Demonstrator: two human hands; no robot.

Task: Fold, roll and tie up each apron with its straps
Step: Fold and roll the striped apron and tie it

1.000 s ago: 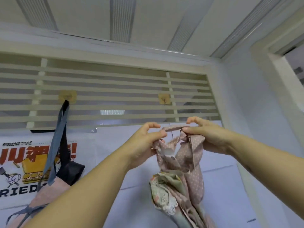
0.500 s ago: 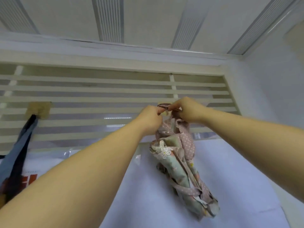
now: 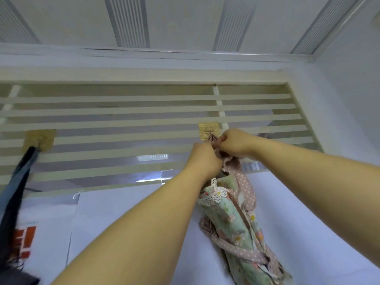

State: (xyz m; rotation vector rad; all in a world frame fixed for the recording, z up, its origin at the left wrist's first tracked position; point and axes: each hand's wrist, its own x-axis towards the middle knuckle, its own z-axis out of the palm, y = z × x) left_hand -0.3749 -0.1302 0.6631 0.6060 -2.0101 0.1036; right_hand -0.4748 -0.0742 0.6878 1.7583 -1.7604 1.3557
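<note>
The rolled apron (image 3: 232, 219) hangs against the pale wall (image 3: 308, 223), a tight bundle of green floral cloth with a lace edge at its top and a pink band wound around it lower down. It tilts from upper left to lower right, and its lower end reaches the bottom edge of the view. Its strap (image 3: 244, 182), pink with white dots, runs up from the bundle into both hands, so the whole bundle lies below the fingers.

The right hand (image 3: 234, 144) is raised just beside the gold hook plate (image 3: 207, 129), which is fixed on the slatted screen (image 3: 123, 120). Its fingers are curled tight on the top of the strap, and a small dark loop of strap shows just above the knuckles, touching the lower part of the plate. The left hand (image 3: 205, 159) sits just below and to the left, touching the right hand. Its back faces the camera, and its fingers are curled in on the strap where the cloth bunches.

Well apart on the left, a dark blue apron (image 3: 18, 182) hangs from a second gold hook plate (image 3: 39, 138). Beneath it, a poster (image 3: 24, 239) with red blocks is stuck to the wall.
</note>
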